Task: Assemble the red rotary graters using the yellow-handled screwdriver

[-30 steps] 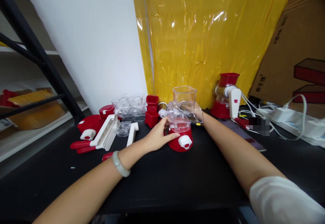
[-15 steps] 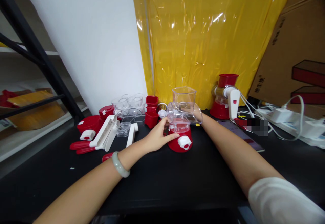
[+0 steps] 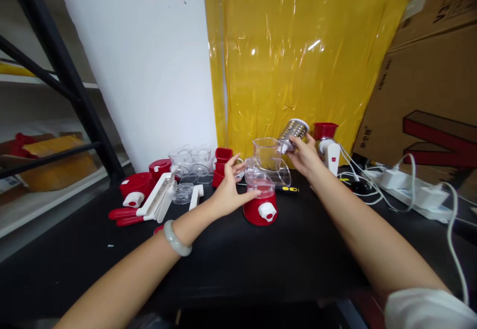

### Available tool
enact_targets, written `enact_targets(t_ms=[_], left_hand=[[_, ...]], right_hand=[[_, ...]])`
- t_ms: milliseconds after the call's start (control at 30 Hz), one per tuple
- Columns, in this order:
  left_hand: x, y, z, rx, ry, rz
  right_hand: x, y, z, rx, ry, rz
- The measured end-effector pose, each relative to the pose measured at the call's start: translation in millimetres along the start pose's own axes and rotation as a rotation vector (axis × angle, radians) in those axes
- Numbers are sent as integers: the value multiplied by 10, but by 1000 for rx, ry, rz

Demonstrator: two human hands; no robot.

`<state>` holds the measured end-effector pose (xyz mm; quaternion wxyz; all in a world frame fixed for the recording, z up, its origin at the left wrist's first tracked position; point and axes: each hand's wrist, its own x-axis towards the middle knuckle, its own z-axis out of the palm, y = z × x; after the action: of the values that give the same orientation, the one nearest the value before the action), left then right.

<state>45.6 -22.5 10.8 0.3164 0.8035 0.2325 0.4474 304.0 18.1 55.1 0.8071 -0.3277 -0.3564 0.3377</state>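
In the head view a rotary grater body stands upright on the black table, a clear housing (image 3: 264, 170) with a square hopper on a red base (image 3: 260, 208) that has a white knob in front. My left hand (image 3: 228, 192) is at its left side with fingers spread; the thumb touches or nearly touches the body where housing and base meet. My right hand (image 3: 303, 156) grips a metal grater drum (image 3: 294, 131) by its end, raised and tilted just right of the clear hopper. The drum has a white rim and a white hub.
To the left lie red bases (image 3: 137, 190), white crank handles (image 3: 160, 197) with red grips, clear housings (image 3: 192, 160) and red hoppers (image 3: 222, 162). Behind the right hand stands an assembled grater (image 3: 326, 131). A power strip (image 3: 417, 197) with white cables is at the right.
My right hand has come up from behind the clear housing and now holds the metal drum in sight. My left fingers have lifted and spread at the body's side. The camera view has shifted slightly.
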Motion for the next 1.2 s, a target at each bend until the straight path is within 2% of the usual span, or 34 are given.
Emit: enact_targets(t_ms=[133, 267, 400, 600, 900, 1033, 1200], left_hand=[[10, 123, -71, 31, 68, 58], [-98, 62, -71, 96, 124, 99], [-212, 5, -98, 255, 57, 126], [-254, -24, -153, 493, -41, 219], [-317, -114, -62, 498, -97, 233], [-316, -141, -52, 520, -102, 259], [-322, -173, -36, 510, -113, 259]], right_hand=[[-452, -158, -98, 60, 50, -17], [-731, -103, -256, 104, 158, -46], [-872, 3, -345, 108, 180, 2], [-969, 141, -344, 126, 59, 89], [-978, 236, -412, 198, 94, 207], [-1009, 298, -422, 104, -3, 293], [-1029, 421, -435, -18, -109, 226]])
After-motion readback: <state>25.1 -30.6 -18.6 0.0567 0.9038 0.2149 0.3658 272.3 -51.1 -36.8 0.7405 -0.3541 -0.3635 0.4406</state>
